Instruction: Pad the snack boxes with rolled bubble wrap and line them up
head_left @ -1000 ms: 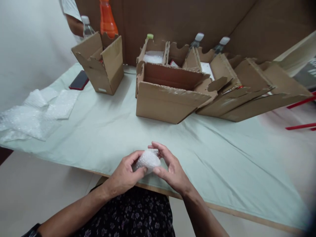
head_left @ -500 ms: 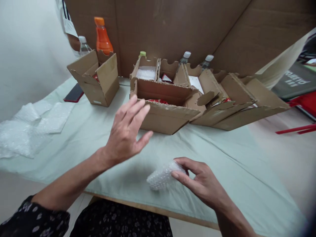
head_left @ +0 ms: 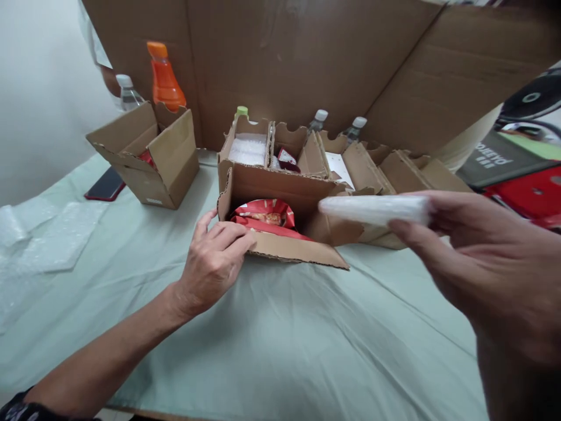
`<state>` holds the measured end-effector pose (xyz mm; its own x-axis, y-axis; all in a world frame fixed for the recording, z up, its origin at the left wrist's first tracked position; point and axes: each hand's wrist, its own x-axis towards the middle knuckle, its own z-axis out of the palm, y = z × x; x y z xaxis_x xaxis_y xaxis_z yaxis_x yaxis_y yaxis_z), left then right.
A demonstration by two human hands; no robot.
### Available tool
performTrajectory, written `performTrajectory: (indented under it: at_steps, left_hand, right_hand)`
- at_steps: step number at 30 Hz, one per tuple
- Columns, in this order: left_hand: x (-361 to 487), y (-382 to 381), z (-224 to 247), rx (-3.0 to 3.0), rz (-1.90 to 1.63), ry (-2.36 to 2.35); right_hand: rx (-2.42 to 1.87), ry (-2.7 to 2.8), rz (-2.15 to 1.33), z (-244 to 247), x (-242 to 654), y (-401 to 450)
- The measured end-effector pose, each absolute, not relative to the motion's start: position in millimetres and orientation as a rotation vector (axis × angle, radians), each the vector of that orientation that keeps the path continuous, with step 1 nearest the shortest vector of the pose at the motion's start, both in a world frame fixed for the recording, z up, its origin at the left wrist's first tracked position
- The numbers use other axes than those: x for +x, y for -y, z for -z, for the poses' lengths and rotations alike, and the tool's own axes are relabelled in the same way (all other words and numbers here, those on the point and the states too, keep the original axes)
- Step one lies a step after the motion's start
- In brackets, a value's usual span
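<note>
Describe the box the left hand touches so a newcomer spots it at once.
On the green tablecloth, find the row of cardboard boxes. One box stands before them, a red packet inside. Alone among its neighbours, it has the left hand on its near edge.

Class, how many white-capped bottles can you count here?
3: the left bottle beside the orange bottle, and the middle bottle and right bottle behind the row of boxes. More may be hidden there.

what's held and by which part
Right hand: the white wrapped bundle, by its right end. Left hand: fingers on the near flap of the front box, grip unclear.
</note>
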<state>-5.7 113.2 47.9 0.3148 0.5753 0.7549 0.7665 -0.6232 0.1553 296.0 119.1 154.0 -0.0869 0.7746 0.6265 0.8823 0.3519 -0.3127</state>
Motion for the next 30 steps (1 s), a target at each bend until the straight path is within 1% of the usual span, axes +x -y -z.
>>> performTrajectory:
  at_steps: [3,5,7,11,17,20,26,28,30]
  left_hand:
    - [-4,-118,-49,-2.345,1.206,1.221]
    - [-4,-119,-49,-2.346,1.212,1.225]
    - [-4,-120,-49,-2.35,1.221,1.232]
    - [-3,-120,-48,-2.335,1.232,1.247]
    - [-2,-121,-48,-2.333,1.237,1.253]
    - [-2,-121,-47,-2.322,1.241,1.249]
    - [-2,-122,-45,-2.32,1.241,1.239]
    - [-2,-122,-44,-2.338,1.25,1.237]
    - [-3,-120,-45,-2.342,1.288,1.25]
  right_hand:
    - [-1.489,2.131,0.339,-151,279,-151]
    - [-1.629,2.332,0.509,-146,262,-170]
    - [-1.818,2.531,0.608,-144,245,-184]
    - [-2.086,2.701,0.604,-151,217,-200]
    - [-2.27,2.62,0.54,-171,198,-203]
    - [-2.264,2.623,0.518,-162,197,-213]
    - [-2.086,2.694,0.479,-115,200,-233]
    - [-2.037,2.709,0.438,-111,199,-231]
    - [-2.044,2.681,0.438,-120,201,-222]
